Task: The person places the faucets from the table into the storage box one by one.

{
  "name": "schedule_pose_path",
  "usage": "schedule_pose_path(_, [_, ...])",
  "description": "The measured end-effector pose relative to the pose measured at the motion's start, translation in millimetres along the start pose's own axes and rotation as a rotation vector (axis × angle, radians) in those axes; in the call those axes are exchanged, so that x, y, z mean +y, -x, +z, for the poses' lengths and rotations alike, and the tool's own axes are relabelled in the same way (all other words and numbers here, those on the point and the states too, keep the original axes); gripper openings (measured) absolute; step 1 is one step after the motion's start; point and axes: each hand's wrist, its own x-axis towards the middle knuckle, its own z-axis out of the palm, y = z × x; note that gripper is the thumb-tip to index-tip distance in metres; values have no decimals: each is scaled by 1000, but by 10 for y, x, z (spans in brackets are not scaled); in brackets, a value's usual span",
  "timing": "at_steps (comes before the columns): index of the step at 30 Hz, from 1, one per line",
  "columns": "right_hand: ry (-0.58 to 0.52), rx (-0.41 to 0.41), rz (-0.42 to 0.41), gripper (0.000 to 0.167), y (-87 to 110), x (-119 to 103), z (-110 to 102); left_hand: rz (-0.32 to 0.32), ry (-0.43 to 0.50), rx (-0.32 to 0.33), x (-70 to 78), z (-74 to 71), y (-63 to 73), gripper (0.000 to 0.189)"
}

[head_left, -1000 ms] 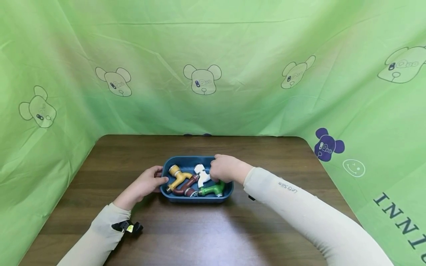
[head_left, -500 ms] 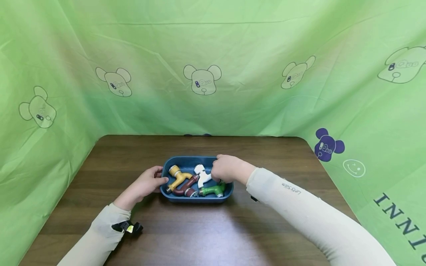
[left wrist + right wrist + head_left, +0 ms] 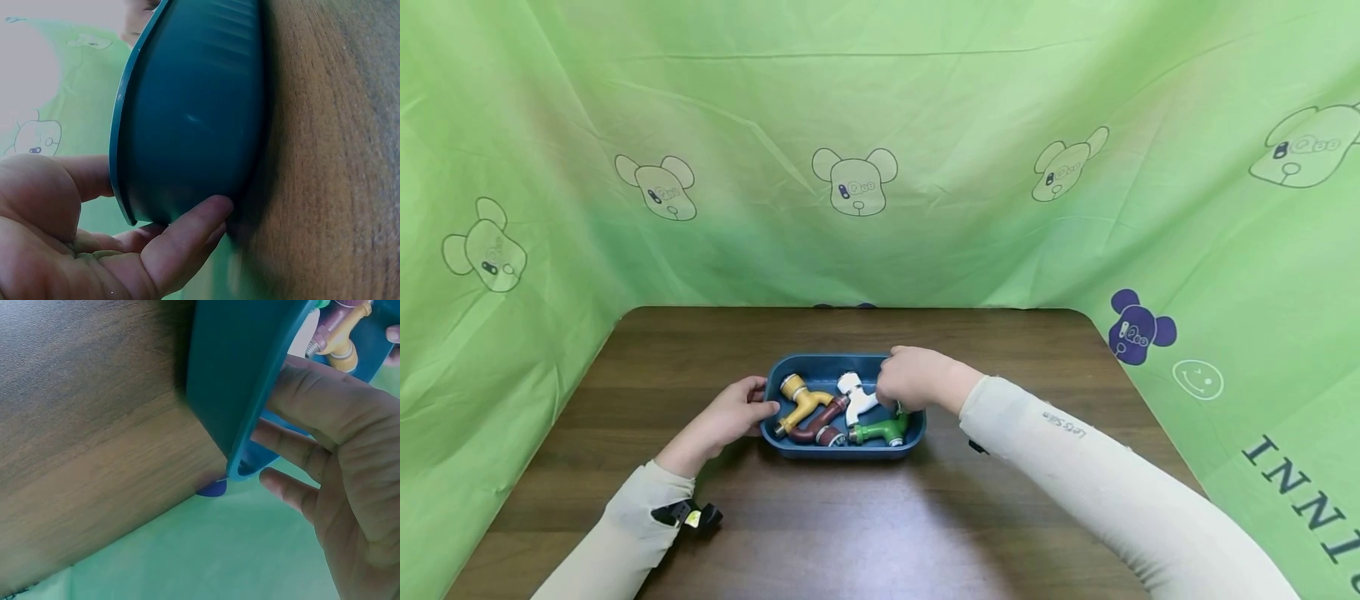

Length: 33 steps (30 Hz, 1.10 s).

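A blue plastic bin point(image 3: 850, 452) stands mid-table with several water taps lying in it. At its left are a yellow tap point(image 3: 808, 402) and a dark red tap point(image 3: 811, 428); further right lie a white tap point(image 3: 854, 400) and a green tap point(image 3: 882, 428). My left hand point(image 3: 726, 414) grips the bin's left end, thumb over the rim and other fingers point(image 3: 187, 234) against the outer wall. Reaching over the right end, my right hand point(image 3: 921, 379) has its fingers inside, at the white tap's right end; I cannot tell whether they pinch it.
The brown wooden table point(image 3: 842, 533) extends around the bin. A green printed cloth point(image 3: 850, 258) hangs behind it and along both sides. A black wrist camera point(image 3: 688, 512) is strapped to the left sleeve.
My right hand and forearm have shifted slightly to the right. The white and green taps have shifted slightly right too. My left hand and the bin stay in place.
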Motion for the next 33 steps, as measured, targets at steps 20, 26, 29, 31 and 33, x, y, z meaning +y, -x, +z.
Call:
schedule_pose_path(20, [-57, 89, -3, 22, 170, 11, -219, 4, 12, -3, -20, -3, -8, 56])
schedule_pose_path(26, [-94, 106, 0, 23, 199, 14, -201, 7, 15, -3, -36, -1, -17, 56])
schedule_pose_path(29, [-89, 129, -4, 22, 218, 16, -192, 8, 19, -1, -38, 1, -21, 56])
schedule_pose_path(31, [-83, 148, -7, 22, 236, 15, -193, 7, 21, 0, -36, 1, -21, 55])
schedule_pose_path(33, [-77, 167, -10, 21, 259, 17, -199, 6, 20, 2, -30, 2, -20, 55])
